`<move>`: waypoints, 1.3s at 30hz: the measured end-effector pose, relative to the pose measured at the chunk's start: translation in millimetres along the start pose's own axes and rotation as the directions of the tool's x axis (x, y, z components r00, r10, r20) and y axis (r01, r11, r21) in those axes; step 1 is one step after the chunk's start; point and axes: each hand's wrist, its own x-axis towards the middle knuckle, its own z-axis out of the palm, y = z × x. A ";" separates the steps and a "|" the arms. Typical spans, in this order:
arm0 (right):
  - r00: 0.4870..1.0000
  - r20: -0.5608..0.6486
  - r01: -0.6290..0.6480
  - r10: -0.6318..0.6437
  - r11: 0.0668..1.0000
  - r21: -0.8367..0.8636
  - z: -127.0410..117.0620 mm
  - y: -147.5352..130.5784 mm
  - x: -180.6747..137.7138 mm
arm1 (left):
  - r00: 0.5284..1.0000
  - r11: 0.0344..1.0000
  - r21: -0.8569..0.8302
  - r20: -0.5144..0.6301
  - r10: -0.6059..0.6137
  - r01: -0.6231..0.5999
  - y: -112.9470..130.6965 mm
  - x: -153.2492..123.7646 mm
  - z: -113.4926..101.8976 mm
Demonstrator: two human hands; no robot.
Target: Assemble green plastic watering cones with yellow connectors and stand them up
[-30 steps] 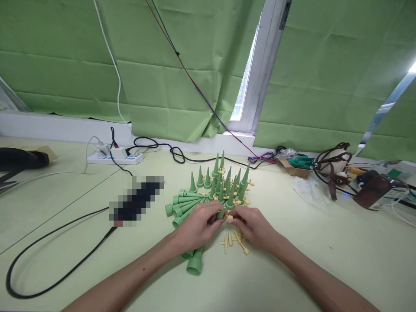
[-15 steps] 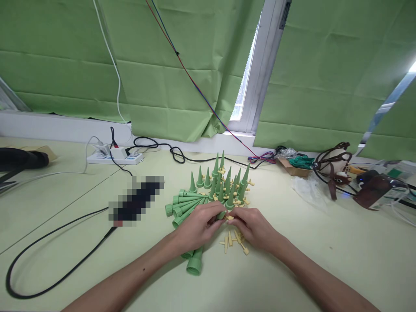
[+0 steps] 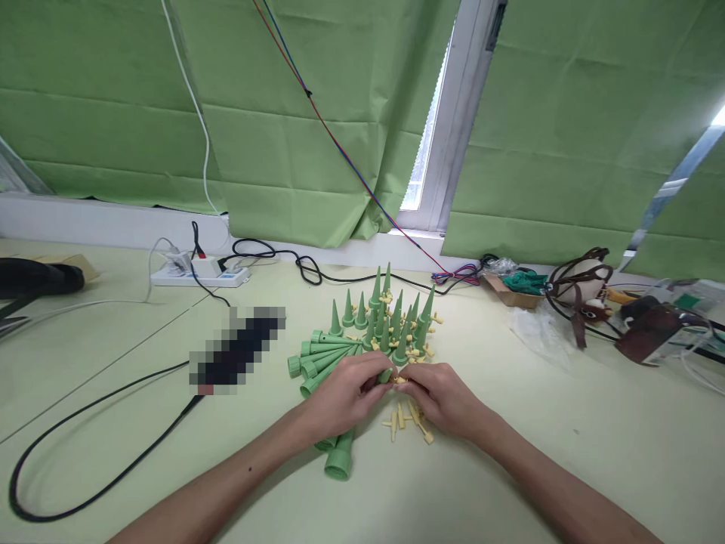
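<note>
My left hand (image 3: 354, 389) is closed on a green plastic spike (image 3: 386, 375), most of it hidden by the fingers. Facing it, my right hand (image 3: 439, 391) pinches a small yellow plastic valve (image 3: 401, 380), which meets the spike between the fingertips. Whether the two parts are joined, I cannot tell. Just beyond the hands stand several upright green spikes (image 3: 400, 347), many with yellow valves on them. More green spikes (image 3: 338, 459) lie fanned out under and beside my left hand. Several loose yellow valves (image 3: 393, 425) lie below my right hand.
A pixelated dark object (image 3: 241, 351) with a black cable lies on the left. Behind it is a white power strip (image 3: 201, 276). At the back right are a cardboard box (image 3: 513, 293), a clear plastic bag (image 3: 541, 332) and a brown item (image 3: 651, 338).
Both hands stay almost in place, still holding the spike and the valve together. Only a very slight shift of the fingers shows.
</note>
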 end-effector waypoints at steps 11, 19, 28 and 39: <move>1.000 -0.029 0.000 0.001 1.000 0.023 0.7 -1.0 -0.8 | 0.987 0.986 0.061 -0.026 0.156 -0.154 -5.7 -3.3 2.2; 0.999 -0.040 0.017 -0.015 0.999 0.028 1.8 -0.9 -0.5 | 0.974 0.970 0.104 -0.033 0.222 -0.218 -6.4 -3.4 1.7; 0.999 -0.038 0.025 -0.024 0.999 0.021 2.4 0.4 -0.5 | 0.981 0.974 0.116 -0.015 0.195 -0.192 -5.3 -4.1 0.9; 1.000 -0.016 0.022 -0.021 1.000 0.018 3.2 2.6 -1.9 | 0.984 0.977 0.116 0.009 0.177 -0.177 -3.8 -3.6 -0.7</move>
